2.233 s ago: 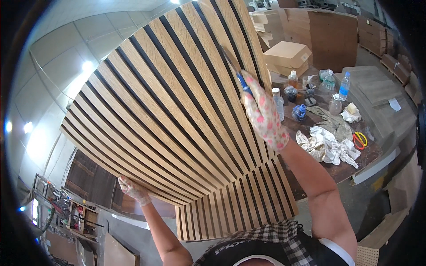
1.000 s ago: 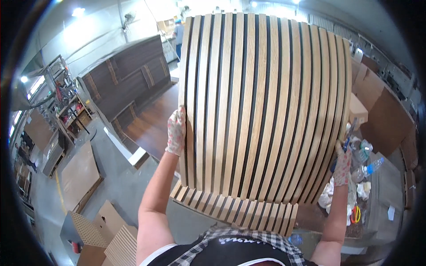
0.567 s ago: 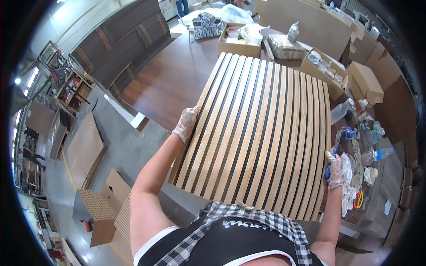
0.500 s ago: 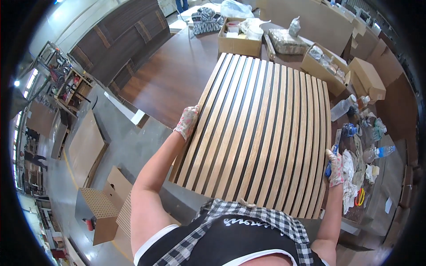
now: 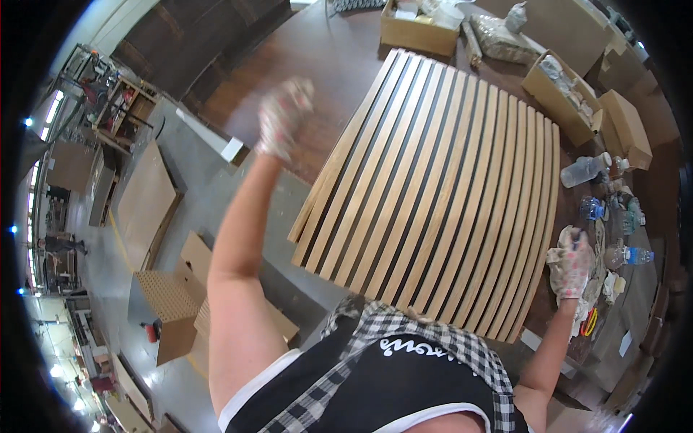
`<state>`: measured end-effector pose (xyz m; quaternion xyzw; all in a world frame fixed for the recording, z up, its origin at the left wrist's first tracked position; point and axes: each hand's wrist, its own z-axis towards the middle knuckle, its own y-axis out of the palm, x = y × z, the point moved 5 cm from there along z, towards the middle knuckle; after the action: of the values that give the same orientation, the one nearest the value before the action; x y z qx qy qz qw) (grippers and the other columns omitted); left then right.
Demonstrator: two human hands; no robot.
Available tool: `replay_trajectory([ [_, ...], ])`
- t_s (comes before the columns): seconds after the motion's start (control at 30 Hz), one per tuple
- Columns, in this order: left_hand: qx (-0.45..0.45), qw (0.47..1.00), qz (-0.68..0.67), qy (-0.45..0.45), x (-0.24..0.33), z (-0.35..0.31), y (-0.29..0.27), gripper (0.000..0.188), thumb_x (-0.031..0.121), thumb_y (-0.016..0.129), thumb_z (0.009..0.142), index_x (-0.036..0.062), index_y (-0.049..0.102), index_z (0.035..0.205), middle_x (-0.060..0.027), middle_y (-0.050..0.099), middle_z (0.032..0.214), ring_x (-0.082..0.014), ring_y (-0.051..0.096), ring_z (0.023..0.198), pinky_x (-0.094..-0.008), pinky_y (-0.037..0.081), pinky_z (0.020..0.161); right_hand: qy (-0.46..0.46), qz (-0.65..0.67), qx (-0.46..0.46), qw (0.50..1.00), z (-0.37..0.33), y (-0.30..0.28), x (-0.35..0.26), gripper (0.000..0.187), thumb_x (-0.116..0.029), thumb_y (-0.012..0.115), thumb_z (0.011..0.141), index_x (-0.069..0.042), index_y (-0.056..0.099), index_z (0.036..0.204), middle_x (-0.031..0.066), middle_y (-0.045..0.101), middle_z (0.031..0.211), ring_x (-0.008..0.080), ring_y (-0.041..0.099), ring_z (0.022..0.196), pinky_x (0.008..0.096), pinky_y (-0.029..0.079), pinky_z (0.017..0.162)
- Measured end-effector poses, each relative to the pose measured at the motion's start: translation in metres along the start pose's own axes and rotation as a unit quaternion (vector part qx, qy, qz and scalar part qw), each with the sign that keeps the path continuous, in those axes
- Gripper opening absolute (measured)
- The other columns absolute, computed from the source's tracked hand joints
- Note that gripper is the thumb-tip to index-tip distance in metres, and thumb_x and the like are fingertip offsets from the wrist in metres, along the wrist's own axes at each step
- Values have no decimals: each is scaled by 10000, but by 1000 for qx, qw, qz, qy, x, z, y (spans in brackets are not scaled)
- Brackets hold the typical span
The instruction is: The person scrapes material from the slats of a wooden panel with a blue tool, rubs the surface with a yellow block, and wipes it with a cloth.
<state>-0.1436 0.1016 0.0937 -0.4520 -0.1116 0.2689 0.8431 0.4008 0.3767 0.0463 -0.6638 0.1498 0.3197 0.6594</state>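
A panel of pale wooden slats (image 5: 426, 209) with dark gaps between them lies before me, its near edge close to my checked apron. Off its left side, my left hand (image 5: 284, 119) is raised in a white patterned glove, apart from the panel. Motion smears its fingers. To the right of the panel, my right hand (image 5: 574, 268), gloved alike, is closed on a bunched whitish cloth (image 5: 556, 258). A small dark end shows at its fingertips; what it belongs to is hidden.
Several plastic bottles (image 5: 585, 171) stand or lie right of the panel, with yellow-and-red-handled scissors (image 5: 590, 322) nearer me. Open cardboard boxes (image 5: 419, 35) stand at the back of the brown table (image 5: 249, 90). An open carton (image 5: 177, 303) sits on the floor to the left.
My left hand has let go of the panel's left edge and moved up and left. My right hand has left the right edge, where a blue-handled tool showed, and gripped the cloth.
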Motion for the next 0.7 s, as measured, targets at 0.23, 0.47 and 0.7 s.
replay_trajectory([
  [0.23, 8, 913, -399, -88, -25, -25, -11, 220, 234, 558, 962, 57, 663, 1039, 6, 624, 748, -74, 562, 688, -238, 468, 650, 37, 220, -166, 961, -19, 52, -55, 368, -154, 567, 945, -100, 544, 1308, -92, 442, 701, 3, 373, 515, 173, 304, 459],
  [0.47, -236, 888, -392, -51, 19, -142, 46, 512, 327, 656, 884, 60, 523, 1299, -142, 530, 1302, -300, 502, 1225, -370, 409, 1036, -61, 263, -353, 896, -80, 131, -148, 630, 3, 518, 841, -145, 406, 1443, 0, 524, 917, 40, 469, 586, 183, 400, 501],
  [0.7, -211, 849, -480, -67, -6, -170, 38, 683, 358, 701, 845, 85, 413, 1401, -150, 440, 1383, -275, 399, 1310, -387, 359, 1077, -379, 111, -359, 846, -145, 190, -229, 507, -59, 619, 855, -31, 489, 1345, 145, 597, 1242, 250, 602, 1095, 325, 443, 958],
])
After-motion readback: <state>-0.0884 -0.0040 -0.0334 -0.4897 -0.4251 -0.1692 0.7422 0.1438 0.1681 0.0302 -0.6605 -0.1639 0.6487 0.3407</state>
